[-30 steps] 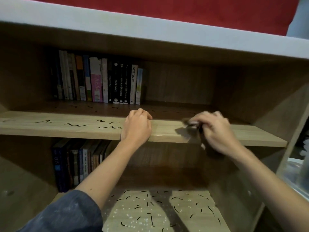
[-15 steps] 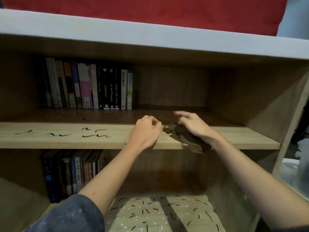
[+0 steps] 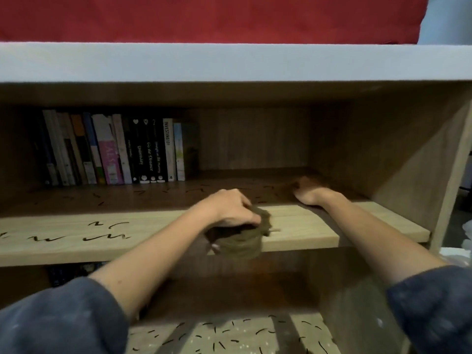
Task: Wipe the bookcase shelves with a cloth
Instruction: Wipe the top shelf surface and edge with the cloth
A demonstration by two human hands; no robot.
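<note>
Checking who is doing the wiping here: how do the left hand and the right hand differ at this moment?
The left hand grips the crumpled dark cloth at the shelf's front edge; the right hand holds no visible cloth. The left hand is curled and in the light; the right reaches deeper into the shadowed shelf and looks blurred. Both rest on the same shelf, with dark sleeves pushed up the forearms.

- Left hand reaches forward, palm down, fingers curled and closed over a bunched cloth.
- Right hand stretches further forward, blurred, palm down; whether its fingers are closed cannot be told.
- Both forearms are bare, dark sleeves pushed up.
</note>
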